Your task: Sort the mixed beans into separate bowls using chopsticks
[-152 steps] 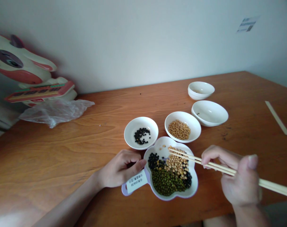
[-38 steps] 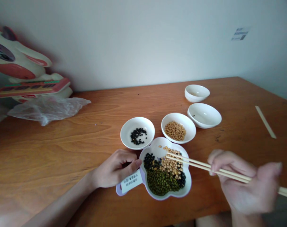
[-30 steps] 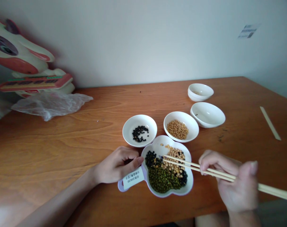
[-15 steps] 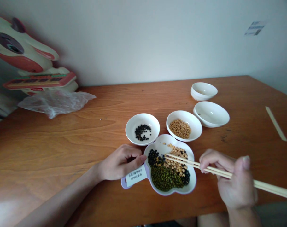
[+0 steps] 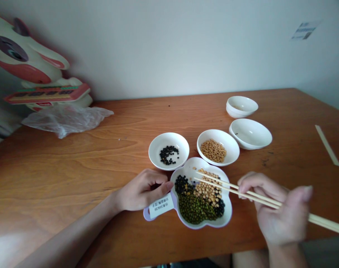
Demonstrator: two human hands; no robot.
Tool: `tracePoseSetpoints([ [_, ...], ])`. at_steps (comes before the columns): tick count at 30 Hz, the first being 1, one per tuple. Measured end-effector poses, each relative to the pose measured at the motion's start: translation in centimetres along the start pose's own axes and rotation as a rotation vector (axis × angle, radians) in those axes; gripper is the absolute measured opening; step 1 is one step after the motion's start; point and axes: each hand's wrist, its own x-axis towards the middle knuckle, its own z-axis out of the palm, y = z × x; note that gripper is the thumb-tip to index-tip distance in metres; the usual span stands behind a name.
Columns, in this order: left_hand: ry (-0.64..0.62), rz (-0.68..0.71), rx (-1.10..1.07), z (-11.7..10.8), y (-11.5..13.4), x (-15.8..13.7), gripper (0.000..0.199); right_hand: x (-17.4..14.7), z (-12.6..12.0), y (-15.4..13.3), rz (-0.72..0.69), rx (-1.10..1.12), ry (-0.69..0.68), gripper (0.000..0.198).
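Note:
My left hand (image 5: 144,190) pinches the near-left edge of a white, lilac-rimmed scalloped dish (image 5: 192,163), by its labelled handle. In the dish lie black beans (image 5: 182,185), yellow soybeans (image 5: 207,191) and green mung beans (image 5: 196,209). My right hand (image 5: 281,212) is closed round a pair of wooden chopsticks (image 5: 231,191). Their tips are apart above the upper part of the dish by the soybeans, with nothing visible between them. Just behind the dish are a white bowl (image 5: 155,150) with black beans and another white bowl (image 5: 231,149) with soybeans.
Two more white bowls stand behind on the right, the nearer bowl (image 5: 252,132) with a dark speck inside, the farther bowl (image 5: 242,111) behind it. A pale stick (image 5: 327,145) lies far right. A plastic bag (image 5: 66,120) and cow-shaped toy keyboard (image 5: 46,93) sit at the left.
The chopstick tips have spread apart and lifted slightly toward the far side of the dish. My right hand has shifted a little to the right. My left hand keeps its hold.

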Motion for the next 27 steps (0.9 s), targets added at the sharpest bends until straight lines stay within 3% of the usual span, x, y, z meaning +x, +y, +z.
tracePoseSetpoints([
  [5,-0.011,0.004,0.005,-0.1,0.0,0.0,0.047,-0.2,1.4,-0.1,0.003,-0.026,-0.075,0.091],
  [18,-0.011,-0.027,0.002,0.0,-0.1,0.1,0.049,-0.4,1.1,0.3,-0.051,-0.017,-0.123,0.086],
  [27,-0.01,-0.024,-0.004,0.0,-0.1,0.2,0.049,-0.2,0.3,0.1,-0.089,0.052,0.041,0.089],
])
